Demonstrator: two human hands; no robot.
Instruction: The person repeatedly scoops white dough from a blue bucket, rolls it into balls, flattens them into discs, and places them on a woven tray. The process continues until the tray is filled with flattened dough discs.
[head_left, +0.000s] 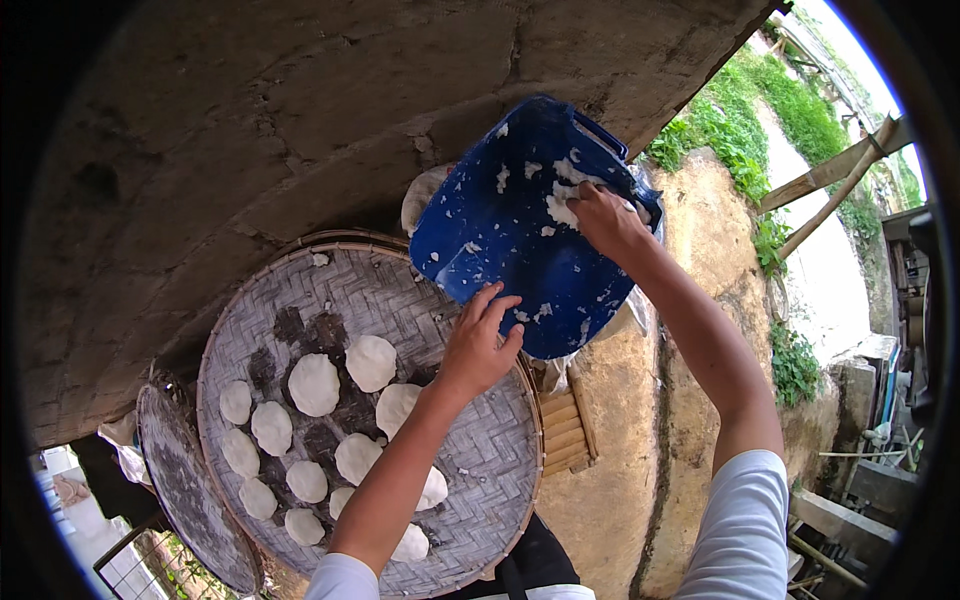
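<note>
A blue plastic tub (500, 230) with a torn, jagged rim is tilted toward me, its inside smeared with scraps of white dough. Inside it, my right hand (605, 222) has its fingers curled into a clump of white dough (563, 207) near the far right wall. My left hand (480, 345) is at the tub's near left rim, fingers apart, thumb out, fingertips at the edge. Below that hand, a round woven bamboo tray (490, 480) bears several flattened white dough rounds (314, 385); my left forearm covers part of some.
A rough wall (220, 130) rises behind the tray and tub. Another round woven tray (190, 490) leans at the left. Bamboo slats (565, 432) show beside the tray, above a tan, cracked ground (615, 490). Wooden poles (825, 190) and plants stand at the right.
</note>
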